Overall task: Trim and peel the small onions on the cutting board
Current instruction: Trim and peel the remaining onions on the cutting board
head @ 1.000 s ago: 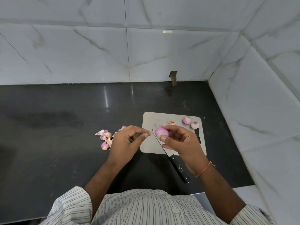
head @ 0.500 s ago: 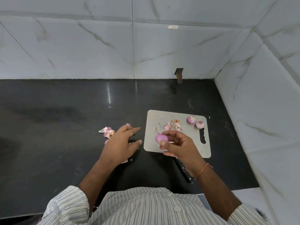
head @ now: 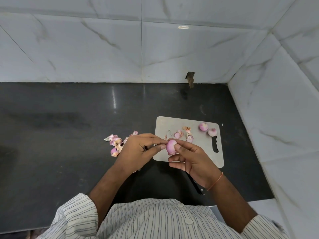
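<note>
**Black surface, marble corner: onion held between both hands**

Dark polished surface (head: 69,135) fills the middle of the frame, with white marbled wall tiles (head: 103,49) above and at right. Just below centre, a small pink onion (head: 171,147) is held above the near left corner of the grey cutting board (head: 203,152). The right hand (head: 193,163) grips it with curled fingertips, while the left hand (head: 138,149) pinches at its left side. On the board, 2 trimmed onions (head: 203,126) sit near the upper right corner, touching each other; skin scraps and a cut piece (head: 177,135) lie near its middle. A pile of peels (head: 116,143) rests on the surface left of the hands. A black knife handle (head: 198,188) shows beneath the right wrist. A striped shirt (head: 155,221) fills the bottom edge.
</note>
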`<action>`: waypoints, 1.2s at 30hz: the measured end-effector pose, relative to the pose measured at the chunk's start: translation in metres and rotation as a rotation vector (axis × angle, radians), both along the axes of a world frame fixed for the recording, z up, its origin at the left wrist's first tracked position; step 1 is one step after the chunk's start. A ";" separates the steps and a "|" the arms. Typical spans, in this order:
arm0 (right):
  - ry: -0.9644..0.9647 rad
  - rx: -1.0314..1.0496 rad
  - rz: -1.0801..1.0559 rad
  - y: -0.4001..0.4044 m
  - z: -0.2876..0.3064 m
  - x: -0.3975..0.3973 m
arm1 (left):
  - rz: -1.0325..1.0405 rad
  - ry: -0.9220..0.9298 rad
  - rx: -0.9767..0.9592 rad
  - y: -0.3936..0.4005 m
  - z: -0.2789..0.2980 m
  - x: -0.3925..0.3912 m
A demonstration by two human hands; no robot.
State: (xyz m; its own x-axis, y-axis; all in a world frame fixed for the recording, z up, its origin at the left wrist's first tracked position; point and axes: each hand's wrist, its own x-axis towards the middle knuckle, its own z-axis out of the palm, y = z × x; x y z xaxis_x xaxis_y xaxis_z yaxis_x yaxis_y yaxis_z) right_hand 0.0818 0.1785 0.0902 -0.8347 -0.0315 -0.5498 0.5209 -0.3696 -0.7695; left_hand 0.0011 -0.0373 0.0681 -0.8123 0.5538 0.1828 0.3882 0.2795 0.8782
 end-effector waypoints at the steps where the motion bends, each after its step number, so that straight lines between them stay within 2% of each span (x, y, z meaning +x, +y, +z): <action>1: -0.010 -0.023 0.003 0.000 0.000 0.000 | 0.008 -0.006 0.003 0.000 0.000 0.001; 8: -0.020 -0.122 0.013 -0.003 0.000 0.003 | 0.034 0.052 -0.104 0.003 -0.004 0.008; 12: -0.003 -0.119 0.076 -0.004 -0.001 0.007 | 0.155 -0.037 -0.069 0.007 -0.003 0.011; 15: 0.005 -0.079 0.106 -0.004 -0.003 0.009 | 0.261 -0.101 -0.130 0.004 -0.005 0.004; 17: 0.021 -0.016 0.101 -0.004 -0.004 0.010 | 0.291 -0.088 -0.270 -0.003 -0.009 -0.002; 19: 0.040 0.063 0.081 -0.003 -0.005 0.010 | 0.266 -0.076 -0.493 -0.012 -0.020 -0.008; 22: 0.062 0.216 0.059 -0.001 -0.006 0.009 | 0.211 -0.175 -0.870 -0.023 -0.029 -0.010; 23: 0.072 0.265 0.057 0.000 -0.006 0.009 | 0.206 -0.187 -0.941 -0.023 -0.028 -0.008; 24: 0.090 0.315 0.062 0.000 -0.007 0.009 | 0.202 -0.192 -0.924 -0.023 -0.025 -0.006; 25: 0.111 0.364 0.068 0.000 -0.007 0.010 | 0.189 -0.214 -0.815 -0.021 -0.022 -0.002; 28: 0.196 0.473 0.076 0.001 -0.009 0.010 | 0.031 -0.395 -0.253 -0.012 -0.006 0.016; 29: 0.226 0.503 0.081 0.001 -0.009 0.009 | -0.016 -0.425 -0.154 -0.008 -0.001 0.020; 33: 0.310 0.623 0.125 0.005 -0.004 0.007 | -0.008 -0.347 -0.070 0.008 0.005 0.027; 36: 0.327 0.629 0.128 0.010 -0.003 0.005 | 0.056 -0.267 -0.032 0.011 0.003 0.030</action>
State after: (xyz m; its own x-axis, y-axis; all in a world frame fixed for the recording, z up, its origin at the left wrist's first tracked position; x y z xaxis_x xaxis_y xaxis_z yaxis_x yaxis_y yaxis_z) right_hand 0.0865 0.1881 0.0875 -0.9706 0.1005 -0.2187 0.2371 0.2434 -0.9405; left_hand 0.0308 -0.0263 0.0712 -0.8589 0.5088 -0.0587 0.1274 0.3232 0.9377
